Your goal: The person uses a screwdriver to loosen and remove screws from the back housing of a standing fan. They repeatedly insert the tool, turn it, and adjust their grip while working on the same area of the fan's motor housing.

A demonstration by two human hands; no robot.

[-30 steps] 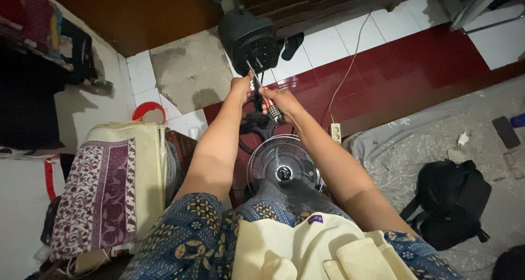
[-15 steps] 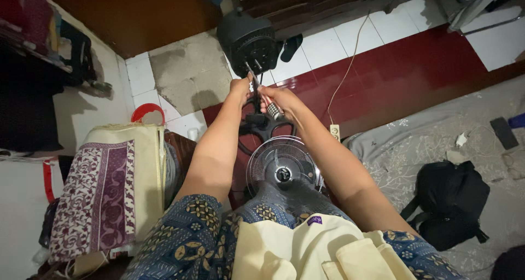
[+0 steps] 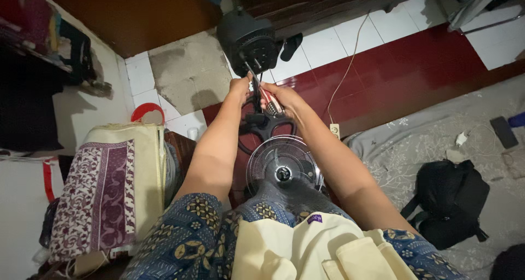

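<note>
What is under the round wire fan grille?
Under the fan grille a dark hub shows through the wires. Its near edge is covered by the person's patterned clothing, so what lies beneath cannot be seen.

Pretty dim indoor shot, kinda warm and muddy overall. Brightest spots are the white floor tiles at the top and the pale apron at the bottom edge. The dark red floor strip has a soft sheen, no harsh glare. The left side falls into near-black shadow, and the black backpack loses most of its detail. The wide lens bends the edges and stretches both forearms. Focus is decent in the middle, with grain in the dark areas.
</note>
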